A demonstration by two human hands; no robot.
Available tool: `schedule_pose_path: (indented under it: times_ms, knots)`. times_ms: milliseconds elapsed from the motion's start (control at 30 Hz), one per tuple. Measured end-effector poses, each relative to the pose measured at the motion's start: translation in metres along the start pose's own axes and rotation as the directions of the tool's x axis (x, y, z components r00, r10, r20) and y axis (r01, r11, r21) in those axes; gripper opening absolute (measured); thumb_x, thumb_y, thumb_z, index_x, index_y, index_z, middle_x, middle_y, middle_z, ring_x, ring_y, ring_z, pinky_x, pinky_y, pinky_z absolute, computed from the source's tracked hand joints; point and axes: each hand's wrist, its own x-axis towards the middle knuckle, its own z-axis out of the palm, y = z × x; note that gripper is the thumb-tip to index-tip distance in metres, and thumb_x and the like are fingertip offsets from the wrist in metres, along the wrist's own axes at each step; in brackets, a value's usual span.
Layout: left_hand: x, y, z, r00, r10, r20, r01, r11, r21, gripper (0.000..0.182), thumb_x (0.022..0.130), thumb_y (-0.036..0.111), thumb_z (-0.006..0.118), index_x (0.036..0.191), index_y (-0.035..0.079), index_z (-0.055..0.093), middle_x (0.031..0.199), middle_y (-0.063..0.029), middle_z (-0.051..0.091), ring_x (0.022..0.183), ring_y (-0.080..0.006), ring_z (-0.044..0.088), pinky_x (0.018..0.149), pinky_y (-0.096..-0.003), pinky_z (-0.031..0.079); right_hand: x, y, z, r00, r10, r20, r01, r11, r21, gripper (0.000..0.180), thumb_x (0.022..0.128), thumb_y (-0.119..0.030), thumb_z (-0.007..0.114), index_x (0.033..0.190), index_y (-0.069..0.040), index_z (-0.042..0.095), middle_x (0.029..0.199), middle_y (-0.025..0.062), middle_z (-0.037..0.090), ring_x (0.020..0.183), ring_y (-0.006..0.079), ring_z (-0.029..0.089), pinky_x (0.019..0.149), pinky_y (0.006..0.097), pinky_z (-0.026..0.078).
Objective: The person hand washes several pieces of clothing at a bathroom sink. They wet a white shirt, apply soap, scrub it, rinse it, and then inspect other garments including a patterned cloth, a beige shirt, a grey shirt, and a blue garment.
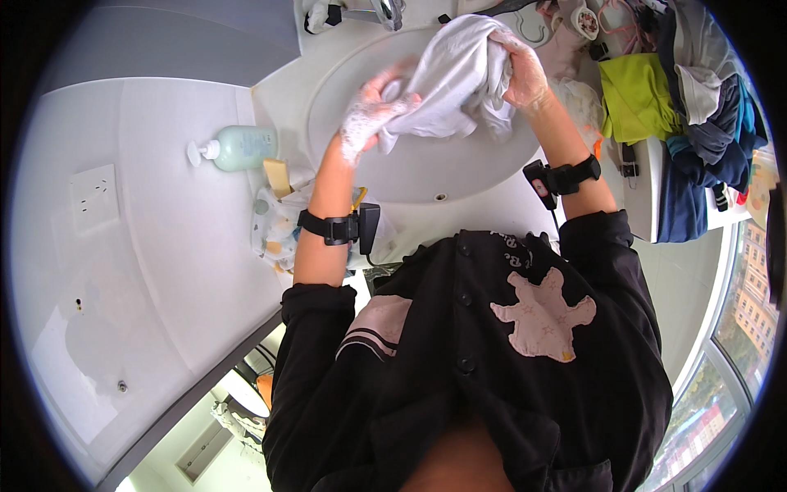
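A wet white cloth garment hangs bunched over the white oval washbasin. At its right side, my right hand grips the fabric, with some suds on the skin. Thick soap foam covers my left hand, which is at the cloth's lower left edge; its fingers are spread and partly blurred, and whether they pinch the fabric is unclear. Both hands are above the basin. The chrome faucet is at the basin's far rim.
A pale green pump bottle and a yellowish soap bar lie left of the basin, near a patterned plastic bag. To the right are a lime green cloth, piled dark clothes and hangers.
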Motion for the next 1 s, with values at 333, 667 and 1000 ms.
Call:
schedule_pose_path:
  times_ms: [333,667,1000]
  knots:
    - [0.038,-0.038,0.019,0.989,0.148,0.012,-0.086,0.635,-0.768,0.049,0.097,0.051,0.033,0.100,0.006,0.052,0.100,-0.0077,0.056,0.097,-0.0227,0.055,0.086,-0.0404,0.046,-0.002,0.076,0.101,0.933,-0.355,-0.050,-0.062,-0.023,-0.998,0.041,0.077,-0.041,0.061,0.097,-0.005,0.065,0.100,0.0153,0.063,0.092,0.0294,0.062,0.079,0.0429,0.051]
    - [0.045,-0.012,0.025,0.691,0.546,0.474,0.263,0.421,-0.868,0.040,0.095,0.038,0.040,0.117,0.007,0.052,0.115,-0.0082,0.058,0.107,-0.0249,0.054,0.094,-0.0396,0.044,0.013,0.122,0.096,0.814,-0.506,0.286,0.051,-0.428,-0.902,0.031,0.077,-0.035,0.067,0.093,-0.008,0.064,0.117,0.0254,0.053,0.092,0.0391,0.061,0.073,0.0450,0.051]
    - [0.034,-0.031,0.030,0.938,0.293,0.187,-0.045,0.635,-0.772,0.041,0.098,0.032,0.036,0.126,0.005,0.046,0.124,-0.0089,0.054,0.113,-0.0233,0.054,0.094,-0.0392,0.045,0.011,0.116,0.108,0.841,-0.471,0.267,-0.018,-0.518,-0.855,0.044,0.082,-0.041,0.059,0.097,0.000,0.061,0.093,0.0255,0.063,0.080,0.0409,0.063,0.073,0.0452,0.051]
